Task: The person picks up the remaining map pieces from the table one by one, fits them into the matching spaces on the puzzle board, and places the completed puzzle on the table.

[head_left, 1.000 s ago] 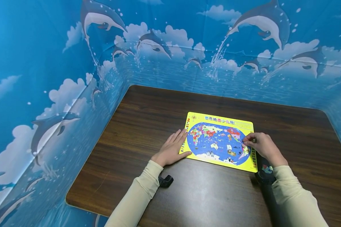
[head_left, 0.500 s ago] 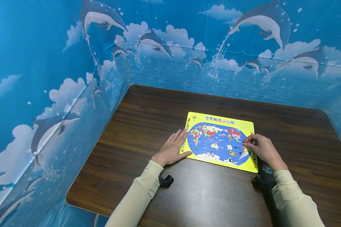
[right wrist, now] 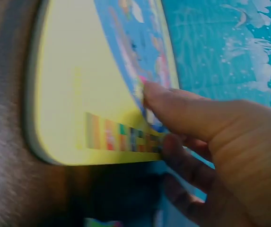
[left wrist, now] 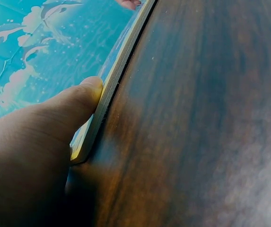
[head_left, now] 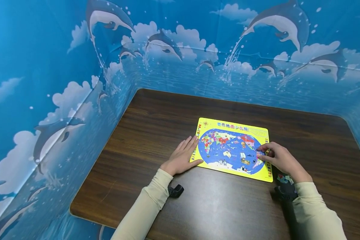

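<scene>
A yellow-bordered world map board (head_left: 228,168) with a blue oval map lies on the table. My left hand (head_left: 181,156) is flat with fingers spread, its fingertips on the board's left border. In the left wrist view, the thumb (left wrist: 90,90) rests over the board's thick front edge. My right hand (head_left: 277,156) is over the map's right side, thumb and index finger spread apart around the pinkish South America area. The right wrist view has the thumb tip (right wrist: 152,92) right at that part of the map; the index fingertip is hidden there.
Small colourful pieces (head_left: 285,179) lie on the dark wooden table (head_left: 156,120) by the right wrist, partly hidden by a black wrist device (head_left: 286,193). A blue dolphin-print cloth (head_left: 180,76) hangs behind the table and along its left side.
My right thumb and index finger were together over the map's right side; now they are spread apart, and the hand has shifted slightly right and nearer. The left hand stays put.
</scene>
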### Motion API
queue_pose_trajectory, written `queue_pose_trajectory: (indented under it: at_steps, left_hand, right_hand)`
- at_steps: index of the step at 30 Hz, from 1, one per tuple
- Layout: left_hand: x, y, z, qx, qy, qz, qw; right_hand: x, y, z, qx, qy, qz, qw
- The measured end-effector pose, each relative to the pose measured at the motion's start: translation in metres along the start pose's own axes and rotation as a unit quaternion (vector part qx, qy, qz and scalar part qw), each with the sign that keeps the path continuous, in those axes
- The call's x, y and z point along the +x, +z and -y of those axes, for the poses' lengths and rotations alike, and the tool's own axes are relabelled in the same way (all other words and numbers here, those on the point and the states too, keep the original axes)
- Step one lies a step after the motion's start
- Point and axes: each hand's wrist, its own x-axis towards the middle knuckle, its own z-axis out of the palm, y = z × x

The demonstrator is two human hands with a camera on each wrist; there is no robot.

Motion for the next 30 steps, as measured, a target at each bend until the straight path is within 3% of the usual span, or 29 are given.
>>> queue_pose_trajectory:
  at_steps: [10, 17, 30]
  left_hand:
    - [-0.0023, -0.001, 0.0001, -0.005, 0.014, -0.01, 0.9998]
    - [-0.0013, -0.0011, 0.0008, -0.002, 0.013, -0.011, 0.9998]
    - [-0.0017, -0.0026, -0.0003, -0.006, 0.01, -0.006, 0.9999]
  right_hand:
    - [-0.0008, 0.0073, 0.0024, -0.019, -0.006, -0.052, 0.9984]
    - [-0.0026, 0.0024, 0.0033, -0.01, 0.015, -0.029, 0.9994]
    - [-0.0056, 0.0062, -0.0007, 0.002, -0.034, -0.062, 0.9975]
